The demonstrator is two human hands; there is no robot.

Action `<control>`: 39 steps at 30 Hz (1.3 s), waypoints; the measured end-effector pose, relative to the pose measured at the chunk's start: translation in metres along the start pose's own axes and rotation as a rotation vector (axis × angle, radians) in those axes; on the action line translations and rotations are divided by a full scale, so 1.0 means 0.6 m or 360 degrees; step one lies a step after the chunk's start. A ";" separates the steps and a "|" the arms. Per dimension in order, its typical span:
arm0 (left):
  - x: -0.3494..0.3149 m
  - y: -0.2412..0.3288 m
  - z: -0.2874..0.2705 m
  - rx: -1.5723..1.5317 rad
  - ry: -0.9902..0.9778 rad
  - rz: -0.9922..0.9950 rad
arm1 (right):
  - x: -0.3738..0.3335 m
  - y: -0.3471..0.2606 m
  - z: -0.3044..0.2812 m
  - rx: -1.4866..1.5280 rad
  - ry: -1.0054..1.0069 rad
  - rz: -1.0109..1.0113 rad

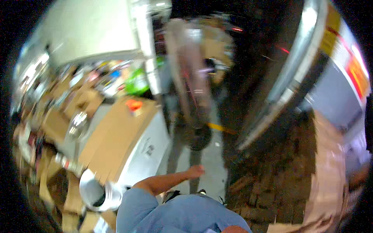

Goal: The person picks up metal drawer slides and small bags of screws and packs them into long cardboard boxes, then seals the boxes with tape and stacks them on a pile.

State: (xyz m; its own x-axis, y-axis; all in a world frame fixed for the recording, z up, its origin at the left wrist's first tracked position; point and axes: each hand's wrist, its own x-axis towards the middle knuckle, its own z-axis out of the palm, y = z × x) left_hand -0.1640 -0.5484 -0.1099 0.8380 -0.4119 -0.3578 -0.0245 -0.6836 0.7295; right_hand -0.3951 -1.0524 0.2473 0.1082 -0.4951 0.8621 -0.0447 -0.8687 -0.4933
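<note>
My left hand reaches across in front of my body, over the grey walkway. Motion smears its fingers, and no held thing can be made out. Nearest on its left is a large box with a brown top and a white side, apart from the hand. On the box's top lies a small bright orange thing. Of my right arm only a patch of skin shows at the lower edge; my right hand is outside the picture.
Ahead on the walkway stands a blurred upright shape above a round dark form. Heaped cardboard, a green bag and a white cylindrical container line the left. A metal rail and brown surface lie right.
</note>
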 end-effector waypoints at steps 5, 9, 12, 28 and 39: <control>-0.380 -0.254 -0.157 -0.0117 0.1631 -0.1171 | -0.072 -0.291 0.202 0.0618 0.0028 -0.0345; -0.646 -0.370 -0.181 0.0116 0.2531 -0.1833 | -0.185 -0.529 0.307 0.1125 -0.0268 -0.0509; -0.801 -0.438 -0.228 -0.0094 0.2712 -0.2112 | -0.292 -0.657 0.347 0.1310 -0.0503 -0.0495; -0.886 -0.669 -0.155 -0.0761 0.0315 -0.1545 | -0.690 -1.100 0.345 0.1799 -0.1840 -0.1583; -0.938 -0.637 -0.067 -0.0003 0.0904 -0.1022 | -0.769 -1.163 0.405 0.2007 -0.2338 -0.1454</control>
State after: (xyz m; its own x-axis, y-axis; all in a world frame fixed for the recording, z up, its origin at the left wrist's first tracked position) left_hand -0.6042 -0.0314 -0.1638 0.8351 0.4192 -0.3562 0.5488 -0.6798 0.4866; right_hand -0.1724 -0.2144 0.1653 0.2329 0.8582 0.4575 0.9036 -0.0170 -0.4281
